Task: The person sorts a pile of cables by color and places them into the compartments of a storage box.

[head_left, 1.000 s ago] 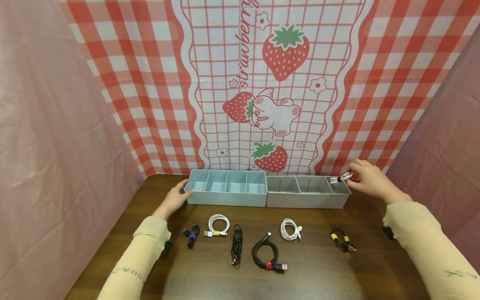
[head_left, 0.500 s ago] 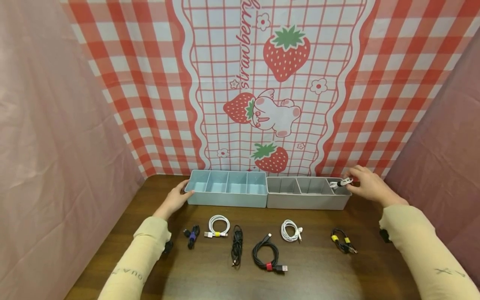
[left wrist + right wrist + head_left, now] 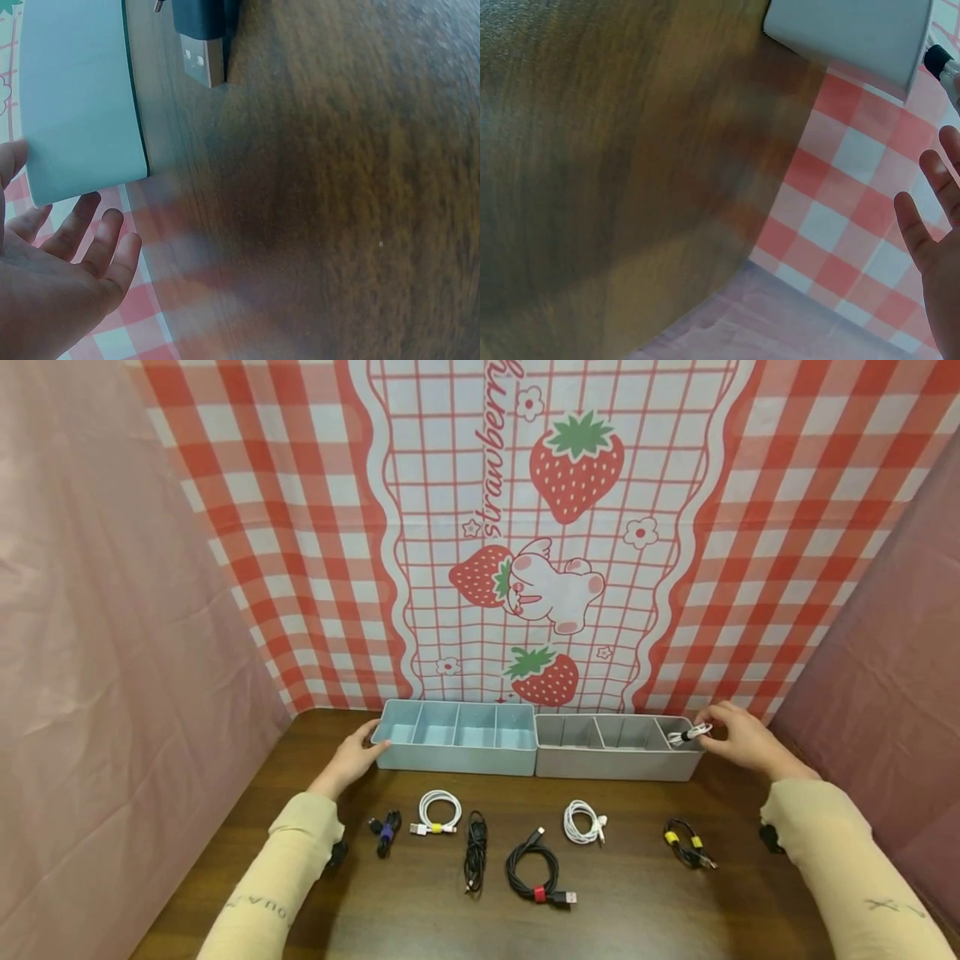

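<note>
In the head view my right hand (image 3: 738, 739) pinches a coiled white cable (image 3: 688, 734) with a black tie. The cable is at the rightmost compartment of the grey divided box (image 3: 618, 766), partly below its rim. The right wrist view shows the black tie (image 3: 937, 61) beside the box end, with the other fingers spread loosely. My left hand (image 3: 352, 760) rests against the left end of the light blue divided box (image 3: 455, 760). In the left wrist view its thumb lies along the box edge (image 3: 82, 112), its other fingers relaxed near the end wall.
On the brown table (image 3: 622, 910) lie a black cable with purple tie (image 3: 386, 832), white cables (image 3: 437, 814) (image 3: 583, 822), a black bundle (image 3: 476, 852), a black coil with red tie (image 3: 536, 870) and a black cable with yellow ties (image 3: 686, 843). Checked cloth (image 3: 322, 568) hangs behind.
My right hand has lowered slightly, and the white cable has come down to the grey box's right compartment. My left hand stays at the blue box.
</note>
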The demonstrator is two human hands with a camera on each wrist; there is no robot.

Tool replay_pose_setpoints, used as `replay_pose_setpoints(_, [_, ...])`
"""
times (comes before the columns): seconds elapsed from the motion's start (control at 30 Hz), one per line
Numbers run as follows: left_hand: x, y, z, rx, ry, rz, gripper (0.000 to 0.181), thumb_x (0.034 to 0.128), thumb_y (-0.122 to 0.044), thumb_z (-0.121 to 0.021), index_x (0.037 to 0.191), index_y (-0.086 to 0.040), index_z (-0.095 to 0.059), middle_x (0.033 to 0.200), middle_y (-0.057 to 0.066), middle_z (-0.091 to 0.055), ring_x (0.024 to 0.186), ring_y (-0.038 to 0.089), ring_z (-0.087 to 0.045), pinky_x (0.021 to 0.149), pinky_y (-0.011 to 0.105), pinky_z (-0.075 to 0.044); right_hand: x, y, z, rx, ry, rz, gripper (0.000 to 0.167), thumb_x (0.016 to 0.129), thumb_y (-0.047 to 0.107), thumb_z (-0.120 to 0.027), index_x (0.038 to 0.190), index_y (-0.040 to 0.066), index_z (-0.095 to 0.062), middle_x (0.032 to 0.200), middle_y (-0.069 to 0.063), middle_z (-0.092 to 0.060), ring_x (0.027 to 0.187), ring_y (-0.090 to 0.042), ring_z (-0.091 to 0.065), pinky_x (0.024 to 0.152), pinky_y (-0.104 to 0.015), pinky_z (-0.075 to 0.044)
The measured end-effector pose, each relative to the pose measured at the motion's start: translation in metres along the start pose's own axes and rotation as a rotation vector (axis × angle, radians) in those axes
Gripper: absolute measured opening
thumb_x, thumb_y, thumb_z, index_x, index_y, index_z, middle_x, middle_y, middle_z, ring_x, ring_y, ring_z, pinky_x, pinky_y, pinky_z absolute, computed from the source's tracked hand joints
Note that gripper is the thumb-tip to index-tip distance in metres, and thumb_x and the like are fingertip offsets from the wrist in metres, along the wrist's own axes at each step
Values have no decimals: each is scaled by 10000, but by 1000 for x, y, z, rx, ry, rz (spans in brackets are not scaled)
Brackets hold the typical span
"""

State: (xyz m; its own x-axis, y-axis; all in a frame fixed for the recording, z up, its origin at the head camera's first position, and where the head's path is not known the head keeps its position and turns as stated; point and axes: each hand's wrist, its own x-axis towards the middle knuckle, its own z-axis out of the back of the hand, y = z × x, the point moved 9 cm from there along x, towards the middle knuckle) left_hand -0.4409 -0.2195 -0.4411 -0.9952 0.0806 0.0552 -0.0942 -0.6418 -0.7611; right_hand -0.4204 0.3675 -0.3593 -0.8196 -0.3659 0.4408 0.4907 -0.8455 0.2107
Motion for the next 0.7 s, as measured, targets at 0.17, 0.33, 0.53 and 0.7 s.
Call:
replay_pose_setpoints(0.17, [0, 1, 0, -2, 0, 1, 592, 964, -218, -535, 1463, -12, -292, 1399, 295, -400, 1205, 404, -464, 967, 518, -394, -4, -2, -3, 3, -2, -4, 171, 765, 102, -744, 899, 76, -641, 894, -59, -575, 763, -87, -501, 653, -338, -453])
replay_pose_setpoints(0.33, [1, 2, -1, 0, 7, 5, 602, 971, -240, -528, 1471, -20, -277, 1423, 290, -371, 1235, 414, -437, 976, 527, -387, -8, -4, -5, 1, -28, -8, 179, 764, 122, -759, 901, 76, -652, 890, -63, -593, 798, -146, -527, 686, -372, -440])
replay_pose_setpoints(0.53, [2, 1, -1, 4, 3, 1, 608, 967, -254, -535, 1470, -23, -282, 1415, 288, -384, 1226, 408, -446, 971, 521, -392, -13, -16, -11, 46, -37, -83, 201, 782, 139, -755, 931, 52, -651, 890, -83, -594, 831, -174, -509, 731, -391, -405])
replay_pose_setpoints(0.7, [2, 2, -1, 2, 1, 3, 601, 969, -238, -533, 1471, -23, -281, 1424, 283, -375, 1240, 412, -433, 980, 525, -384, -18, -19, -17, 91, -32, -130, 205, 802, 149, -739, 951, 42, -647, 925, -123, -600, 865, -169, -499, 759, -428, -403])
